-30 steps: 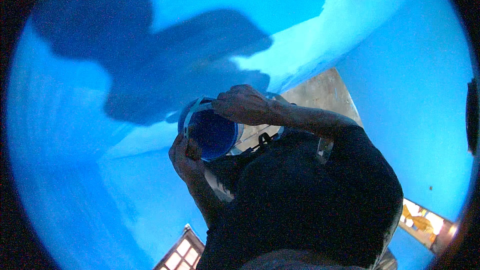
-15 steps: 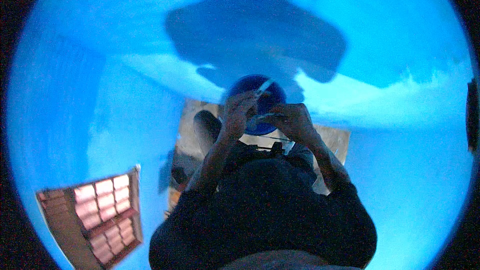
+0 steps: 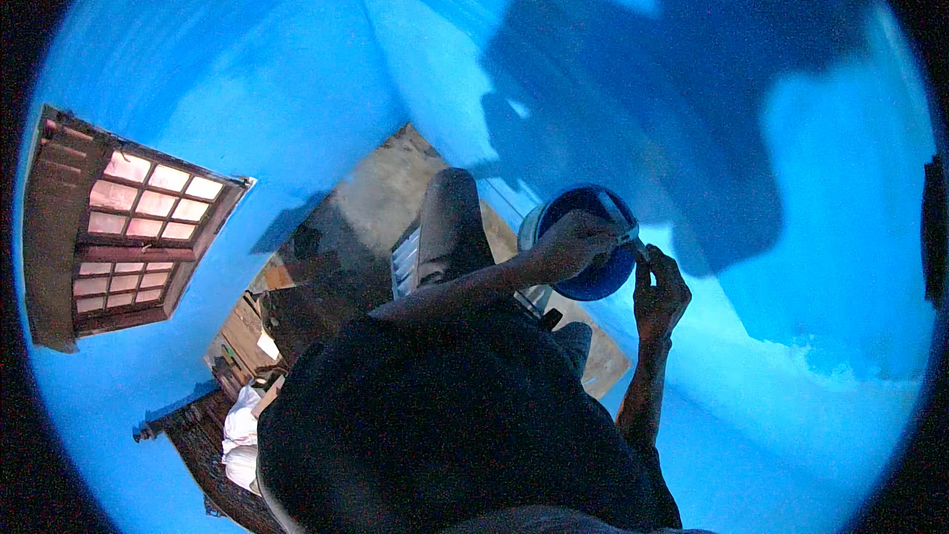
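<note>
A round bucket [image 3: 598, 284], dark blue inside with a pale outer wall, sits in front of me, right of the view's middle. My left hand [image 3: 576, 243] reaches over its opening, fingers closed around a small pale strip [image 3: 626, 234] whose kind is unclear. At the bucket's right rim is my right hand [image 3: 661, 295], thumb and fingers bent toward each other in a pinch. Its fingertips come up to the strip's lower end; whether they grip it or something tiny is too dark to tell. The bucket's contents are mostly hidden in shadow.
Bright blue walls [image 3: 287, 129] meet in a corner ahead, with a large dark shadow [image 3: 633, 89] across one. A barred window [image 3: 148, 198] stands at left. Below lies bare floor [image 3: 381, 183], my bent knee [image 3: 450, 213], white bundles [image 3: 240, 440] and dark furniture [image 3: 203, 440].
My view has turned left, so the bucket and hands appear farther right and the window higher. My right hand has moved from over the bucket to its right rim.
</note>
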Motion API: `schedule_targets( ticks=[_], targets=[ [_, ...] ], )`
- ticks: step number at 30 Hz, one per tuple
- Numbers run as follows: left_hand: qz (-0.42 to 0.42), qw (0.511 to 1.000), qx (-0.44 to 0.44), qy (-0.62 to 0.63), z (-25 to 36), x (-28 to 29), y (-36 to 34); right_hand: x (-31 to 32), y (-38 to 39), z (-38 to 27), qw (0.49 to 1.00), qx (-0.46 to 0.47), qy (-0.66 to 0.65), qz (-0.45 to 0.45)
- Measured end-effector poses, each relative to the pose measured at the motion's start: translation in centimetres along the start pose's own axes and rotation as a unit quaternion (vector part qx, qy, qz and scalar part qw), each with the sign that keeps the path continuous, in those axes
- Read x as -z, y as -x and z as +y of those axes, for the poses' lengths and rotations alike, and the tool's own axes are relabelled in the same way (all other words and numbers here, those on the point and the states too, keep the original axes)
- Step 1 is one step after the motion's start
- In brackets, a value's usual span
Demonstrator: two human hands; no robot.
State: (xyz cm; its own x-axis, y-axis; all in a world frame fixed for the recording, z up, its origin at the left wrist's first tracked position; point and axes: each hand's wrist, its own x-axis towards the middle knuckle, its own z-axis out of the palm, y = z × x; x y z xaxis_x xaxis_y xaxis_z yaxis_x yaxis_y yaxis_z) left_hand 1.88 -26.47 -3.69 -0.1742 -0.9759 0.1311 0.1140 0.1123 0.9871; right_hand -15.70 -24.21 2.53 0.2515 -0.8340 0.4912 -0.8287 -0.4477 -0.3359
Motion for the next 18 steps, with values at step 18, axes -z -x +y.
schedule_targets(
  ticks=[18],
  targets=[
    [0.011, 0.983, 0.091, 0.157, -7.4, 0.7, -0.7, -3.6, 2.3, 4.0, 0.990, -0.012, -0.003, -0.143]
  ],
)
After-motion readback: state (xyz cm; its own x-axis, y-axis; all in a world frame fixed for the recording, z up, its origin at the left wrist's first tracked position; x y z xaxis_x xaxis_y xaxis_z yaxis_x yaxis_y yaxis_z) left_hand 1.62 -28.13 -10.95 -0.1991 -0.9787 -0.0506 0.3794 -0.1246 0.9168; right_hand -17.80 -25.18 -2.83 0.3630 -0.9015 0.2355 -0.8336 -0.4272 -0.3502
